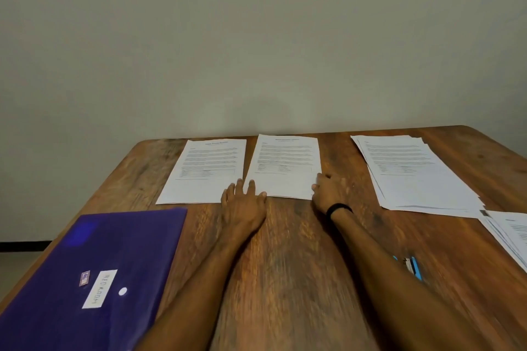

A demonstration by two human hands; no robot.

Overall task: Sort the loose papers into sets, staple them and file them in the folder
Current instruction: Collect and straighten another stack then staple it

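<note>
Two printed sheets lie side by side at the far side of the wooden table: a left paper and a middle paper. My left hand lies flat, its fingers spread across the near edges of both. My right hand touches the near right corner of the middle paper, its fingers curled at the edge. A fanned stack of papers lies to the right. A purple folder with a white label sits closed at the near left. A blue stapler lies near my right forearm.
More sheets poke in at the right edge of the table. A plain wall stands right behind the far edge. Bare wood lies between my two forearms.
</note>
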